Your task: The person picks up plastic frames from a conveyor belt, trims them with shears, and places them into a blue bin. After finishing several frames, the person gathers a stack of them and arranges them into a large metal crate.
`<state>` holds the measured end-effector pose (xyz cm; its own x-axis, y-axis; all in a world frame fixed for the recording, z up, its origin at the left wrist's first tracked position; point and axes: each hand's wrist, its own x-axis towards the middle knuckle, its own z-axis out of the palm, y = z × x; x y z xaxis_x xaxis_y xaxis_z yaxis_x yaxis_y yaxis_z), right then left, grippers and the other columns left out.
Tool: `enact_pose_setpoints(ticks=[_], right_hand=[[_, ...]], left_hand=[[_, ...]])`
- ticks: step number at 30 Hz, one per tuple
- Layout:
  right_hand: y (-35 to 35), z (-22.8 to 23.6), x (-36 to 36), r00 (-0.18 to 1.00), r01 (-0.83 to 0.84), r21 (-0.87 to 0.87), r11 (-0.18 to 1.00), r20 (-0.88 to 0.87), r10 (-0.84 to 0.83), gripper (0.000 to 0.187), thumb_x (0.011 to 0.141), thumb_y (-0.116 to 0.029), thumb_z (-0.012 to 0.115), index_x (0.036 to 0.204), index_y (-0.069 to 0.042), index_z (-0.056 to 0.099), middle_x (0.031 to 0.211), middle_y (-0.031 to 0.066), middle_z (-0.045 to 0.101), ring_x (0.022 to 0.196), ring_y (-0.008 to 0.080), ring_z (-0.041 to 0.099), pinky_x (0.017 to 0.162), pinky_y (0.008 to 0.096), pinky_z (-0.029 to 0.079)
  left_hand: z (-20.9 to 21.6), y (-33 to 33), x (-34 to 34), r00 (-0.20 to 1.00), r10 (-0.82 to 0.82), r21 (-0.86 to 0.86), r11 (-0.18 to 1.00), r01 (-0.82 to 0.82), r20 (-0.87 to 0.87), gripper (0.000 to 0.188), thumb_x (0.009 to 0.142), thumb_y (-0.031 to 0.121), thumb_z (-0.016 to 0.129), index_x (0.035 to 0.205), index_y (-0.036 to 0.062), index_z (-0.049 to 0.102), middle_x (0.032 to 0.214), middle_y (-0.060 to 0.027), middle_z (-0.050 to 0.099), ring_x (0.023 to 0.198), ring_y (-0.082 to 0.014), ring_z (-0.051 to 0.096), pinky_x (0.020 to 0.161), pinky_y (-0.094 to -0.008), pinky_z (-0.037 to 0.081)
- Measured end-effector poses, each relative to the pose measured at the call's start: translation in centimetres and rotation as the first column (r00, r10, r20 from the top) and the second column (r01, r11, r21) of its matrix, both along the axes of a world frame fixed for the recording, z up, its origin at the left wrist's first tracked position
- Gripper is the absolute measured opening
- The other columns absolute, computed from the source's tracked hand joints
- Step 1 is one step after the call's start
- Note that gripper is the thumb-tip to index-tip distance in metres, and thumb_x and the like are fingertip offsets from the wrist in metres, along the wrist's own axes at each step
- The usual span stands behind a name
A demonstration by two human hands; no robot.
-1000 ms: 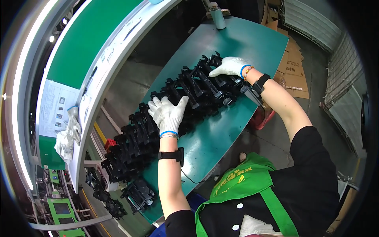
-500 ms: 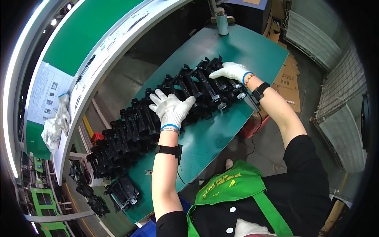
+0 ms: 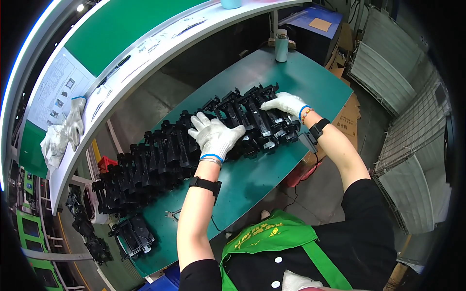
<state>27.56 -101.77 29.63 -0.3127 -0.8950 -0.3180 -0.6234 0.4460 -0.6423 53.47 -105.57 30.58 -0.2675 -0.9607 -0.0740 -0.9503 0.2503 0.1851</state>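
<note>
A long row of black plastic parts (image 3: pixel 165 155), packed side by side, slants across the green table (image 3: pixel 252 177). My left hand (image 3: pixel 216 137), in a white knit glove, lies on the middle of the row with its fingers spread. My right hand (image 3: pixel 286 104), gloved the same way, rests against the far right end. Its fingers stretch over the last parts, and some are hidden. One separate black part (image 3: pixel 135 236) lies at the table's near left corner. A small metal tool (image 3: pixel 173 214) lies on the table near my left forearm.
A bottle (image 3: pixel 281 45) stands at the table's far end. A white shelf (image 3: pixel 131 82) curves along the left, with spare gloves (image 3: pixel 63 128) and papers on it. Cardboard (image 3: pixel 345 121) stands beyond the right edge. A cable runs from the grey device (image 3: pixel 307 142) by my right wrist.
The view has shifted, so the table and row sit lower and more to the left. Both hands keep nearly the same places on the row.
</note>
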Motion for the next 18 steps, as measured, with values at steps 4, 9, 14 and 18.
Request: enact_pose_setpoints(ticks=[4,9,14,18], right_hand=[[-0.1,0.9,0.8,0.998,-0.032,0.037,0.999,-0.058,0.034,0.097,0.072,-0.072,0.077,0.128,0.007,0.067,0.114,0.0200,0.073,0.106,0.0286,0.069,0.095,0.0366,0.051],[-0.7,0.9,0.5,0.996,-0.003,0.216,0.976,-0.088,0.022,0.100,0.071,-0.075,0.076,0.129,0.006,0.067,0.114,0.0214,0.074,0.106,0.0282,0.069,0.092,0.0377,0.052],[-0.9,-0.1,0.1,0.991,0.035,0.204,0.978,-0.137,-0.007,0.094,0.074,-0.071,0.077,0.130,0.004,0.067,0.120,0.0196,0.073,0.108,0.0279,0.069,0.094,0.0372,0.051],[-1.5,-1.8,-0.6,0.995,-0.082,0.078,0.994,0.066,0.077,0.085,0.079,-0.064,0.077,0.131,0.003,0.067,0.127,0.0176,0.071,0.113,0.0278,0.067,0.099,0.0365,0.049]], left_hand=[[0.4,-0.3,0.7,1.000,0.002,0.023,1.000,-0.002,0.005,0.091,0.076,0.062,0.068,0.134,-0.0076,0.065,0.166,-0.0305,0.026,0.158,-0.0458,0.013,0.124,-0.0636,0.012],[0.6,0.0,1.1,1.000,0.008,-0.004,1.000,-0.008,0.003,0.092,0.075,0.063,0.068,0.134,-0.0074,0.065,0.167,-0.0305,0.024,0.158,-0.0460,0.012,0.124,-0.0645,0.013],[1.7,0.3,1.4,0.999,0.011,0.063,0.998,-0.013,0.035,0.093,0.075,0.066,0.069,0.136,-0.0040,0.065,0.168,-0.0293,0.022,0.158,-0.0463,0.013,0.123,-0.0658,0.016],[1.9,0.5,1.9,1.000,-0.019,0.066,0.998,0.018,0.016,0.092,0.079,0.071,0.067,0.134,-0.0035,0.066,0.167,-0.0300,0.024,0.156,-0.0475,0.017,0.119,-0.0641,0.026]])
